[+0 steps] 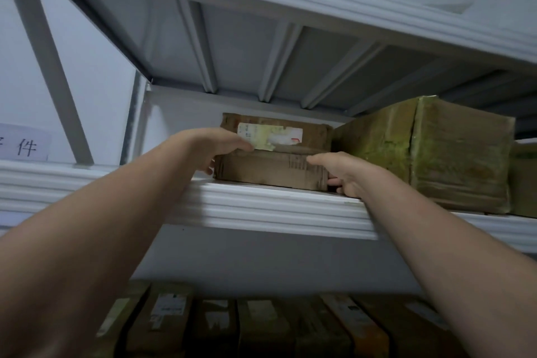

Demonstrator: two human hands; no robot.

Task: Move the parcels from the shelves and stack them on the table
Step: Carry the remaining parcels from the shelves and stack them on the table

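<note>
L hand (216,148): we gripped brown parcel (276,168), left end.
R hand (345,173): we gripped its right end (fingers wedged beside taped box (436,154)).
Spot: sat on upper shelf (261,206).

1. Seen from below, a white metal shelf (261,206) carries a small brown parcel (273,167) with a torn white label (270,134) on its front.
2. The left hand (216,147) grips the parcel's left end, thumb lying across the front.
3. The right hand (347,173) grips its right end, fingers (334,182) tucked in beside a large parcel (436,154) wrapped in yellow-green tape, which stands just to the right.
4. A row of parcels (261,325) fills the shelf level below.
5. A paper sign (26,144) hangs at far left.
</note>
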